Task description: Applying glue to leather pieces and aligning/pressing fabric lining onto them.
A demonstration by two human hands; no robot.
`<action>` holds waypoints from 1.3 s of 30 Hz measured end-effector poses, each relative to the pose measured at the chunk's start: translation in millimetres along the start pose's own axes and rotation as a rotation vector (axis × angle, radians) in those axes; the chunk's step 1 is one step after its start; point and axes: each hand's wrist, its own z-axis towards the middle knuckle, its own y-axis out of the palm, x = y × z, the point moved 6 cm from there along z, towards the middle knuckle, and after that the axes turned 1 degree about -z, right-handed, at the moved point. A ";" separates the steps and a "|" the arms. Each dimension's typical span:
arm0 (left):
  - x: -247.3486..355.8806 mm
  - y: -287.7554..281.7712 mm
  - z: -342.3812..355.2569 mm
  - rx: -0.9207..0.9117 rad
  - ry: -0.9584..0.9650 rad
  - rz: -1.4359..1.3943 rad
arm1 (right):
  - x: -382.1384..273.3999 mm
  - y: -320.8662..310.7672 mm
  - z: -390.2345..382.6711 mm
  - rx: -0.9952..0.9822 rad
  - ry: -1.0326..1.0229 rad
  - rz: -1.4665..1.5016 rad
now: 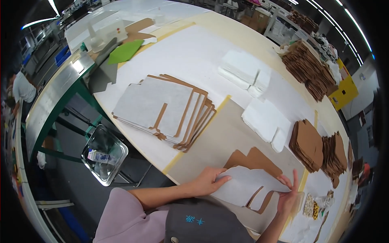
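White, thin and paper-like, the notched sheet with a slotted lower edge (pixel 237 184) lies in the lower middle of the frame in the head view, held between 2 bare hands above a flat grey-beige work surface (pixel 202 164). Its long axis runs across the frame from left to right. The left hand (pixel 208 181) meets it at the upper-left edge, thumb on top and fingers curled beneath, closed on the sheet. The right hand (pixel 287 197) is at the opposite end, its fingers spread and 1 of them pointing up; whether it pinches the edge I cannot tell. Both hands touch the sheet, so neither is nearer.

The relation that seems to matter most is the sheet's outline against the brown, step-edged flat panel (pixel 261 160), which juts out just beyond the sheet's upper edge. The sheet looks slightly bowed, with brown showing through the slot and along its lower-right edge; whether this brown belongs to that same panel is unclear.

Left of centre sits a fanned stack of white-faced brown panels (pixel 162 101). Toward the upper right are 2 piles of plain white sheets (pixel 265 123), and near the right edge, a stack of brown cut pieces (pixel 306 141).
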 end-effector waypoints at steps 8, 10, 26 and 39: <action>15.6 -161.3 -70.2 0.438 -0.054 -0.158 | 26.3 183.0 30.3 -0.462 0.363 -0.120; 35.5 -218.6 -72.7 0.577 0.004 -0.105 | 10.7 242.0 48.9 -0.503 0.233 -0.011; 91.1 -190.7 -16.3 0.624 0.385 0.790 | -31.6 -41.7 28.4 0.250 -0.301 -1.455; 53.2 8.8 74.1 -0.070 0.440 0.616 | 16.3 -169.5 -40.0 0.172 0.616 -0.516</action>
